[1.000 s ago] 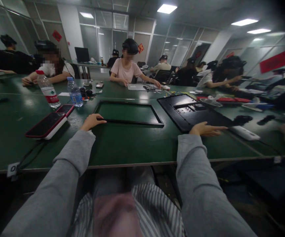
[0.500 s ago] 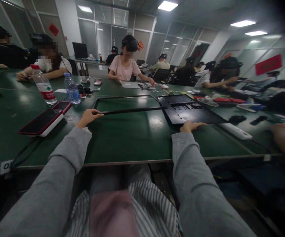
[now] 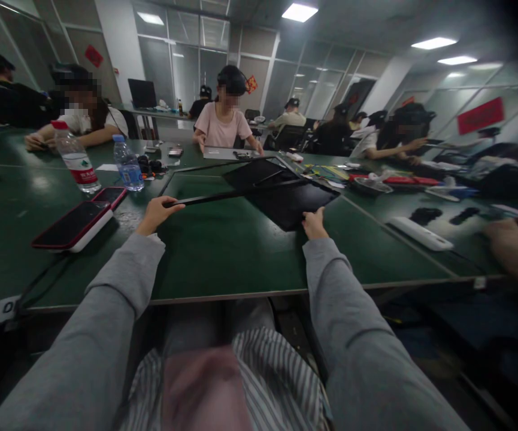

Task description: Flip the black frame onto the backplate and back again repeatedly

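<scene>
My left hand (image 3: 154,215) pinches the near left corner of a thin black rectangular bezel (image 3: 216,196), which looks like a laptop screen surround. My right hand (image 3: 315,225) is closed on the near edge of a flat black laptop shell panel (image 3: 281,209), with the thumb on top. The panel lies tilted and turned across the right part of the bezel. In this view, the bezel's near bar crosses in front of the panel. Whether the two touch I cannot tell.
Two bottles (image 3: 79,164) (image 3: 129,170) and a red-rimmed phone (image 3: 74,224) on a white block stand left. A white power strip (image 3: 420,233) lies right, near another person's hand (image 3: 517,245). A person in pink (image 3: 223,124) sits opposite. The green table's front edge (image 3: 232,296) is near my lap.
My right hand has moved the black panel left and turned it, bringing it over the bezel's right part. Its cut-out openings no longer show. My left hand keeps its hold.
</scene>
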A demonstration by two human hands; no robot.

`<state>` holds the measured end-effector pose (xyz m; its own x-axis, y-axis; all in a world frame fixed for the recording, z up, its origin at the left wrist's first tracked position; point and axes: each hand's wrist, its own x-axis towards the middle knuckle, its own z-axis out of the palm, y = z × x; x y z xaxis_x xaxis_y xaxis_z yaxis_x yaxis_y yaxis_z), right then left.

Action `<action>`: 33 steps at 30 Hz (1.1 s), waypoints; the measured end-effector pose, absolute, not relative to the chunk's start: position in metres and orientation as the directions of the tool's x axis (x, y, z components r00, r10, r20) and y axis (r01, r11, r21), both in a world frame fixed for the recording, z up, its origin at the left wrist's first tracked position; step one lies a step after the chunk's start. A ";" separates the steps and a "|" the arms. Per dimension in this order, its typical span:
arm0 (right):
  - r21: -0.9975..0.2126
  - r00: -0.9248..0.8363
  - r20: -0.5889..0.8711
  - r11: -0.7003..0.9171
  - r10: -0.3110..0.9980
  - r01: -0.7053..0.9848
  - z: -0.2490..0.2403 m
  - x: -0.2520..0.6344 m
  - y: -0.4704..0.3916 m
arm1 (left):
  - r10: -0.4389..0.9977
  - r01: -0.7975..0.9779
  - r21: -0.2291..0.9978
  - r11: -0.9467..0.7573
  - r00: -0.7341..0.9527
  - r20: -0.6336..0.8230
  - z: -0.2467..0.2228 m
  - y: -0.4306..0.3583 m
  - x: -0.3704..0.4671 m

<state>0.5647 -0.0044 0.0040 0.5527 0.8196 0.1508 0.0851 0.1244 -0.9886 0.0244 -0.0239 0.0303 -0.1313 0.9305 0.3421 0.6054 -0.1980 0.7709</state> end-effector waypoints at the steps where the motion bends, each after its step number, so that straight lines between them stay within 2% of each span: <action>1: -0.996 0.559 0.088 0.085 0.825 0.031 0.004 0.561 -0.001 | 0.930 0.603 0.772 -0.202 -0.129 0.344 0.029 -0.023 0.024; 3: -0.999 0.497 0.013 0.035 0.868 -0.034 0.004 0.556 0.004 | 0.928 0.604 0.767 -0.219 -0.113 0.354 0.029 -0.022 0.023; 6: -0.998 0.343 0.061 0.060 0.937 0.012 -0.001 0.554 0.011 | 0.920 0.632 0.734 -0.249 -0.083 0.383 0.032 -0.024 0.025; 8: -0.989 0.411 0.136 0.097 0.902 0.113 -0.003 0.557 0.016 | 0.914 0.660 0.706 -0.257 -0.071 0.400 0.034 -0.026 0.026; 10: -0.963 0.559 0.251 0.142 0.790 0.231 -0.002 0.561 0.019 | 0.907 0.693 0.674 -0.255 -0.071 0.415 0.034 -0.026 0.028; 12: -0.940 0.605 0.334 0.204 0.722 0.275 0.003 0.565 0.021 | 0.900 0.725 0.642 -0.248 -0.073 0.430 0.033 -0.026 0.028; 14: -0.944 0.522 0.328 0.258 0.787 0.204 0.010 0.566 0.020 | 0.896 0.748 0.615 -0.248 -0.065 0.440 0.031 -0.026 0.029; 17: -0.960 0.299 0.276 0.249 0.914 0.126 0.016 0.561 0.017 | 0.896 0.769 0.582 -0.264 -0.028 0.443 0.028 -0.026 0.031; 19: -0.943 0.280 0.310 0.256 0.909 0.213 0.015 0.555 0.014 | 0.900 0.778 0.565 -0.275 0.001 0.436 0.025 -0.027 0.034; 22: -0.860 0.380 0.442 0.264 0.813 0.436 0.009 0.550 0.009 | 0.911 0.781 0.553 -0.289 0.046 0.410 0.019 -0.026 0.038; 25: -0.776 0.387 0.521 0.234 0.761 0.586 0.001 0.550 -0.001 | 0.915 0.783 0.541 -0.308 0.087 0.394 0.014 -0.023 0.042; 33: -0.728 0.430 0.480 0.073 0.765 0.682 -0.004 0.543 -0.024 | 0.915 0.809 0.480 -0.339 0.165 0.367 0.006 -0.017 0.041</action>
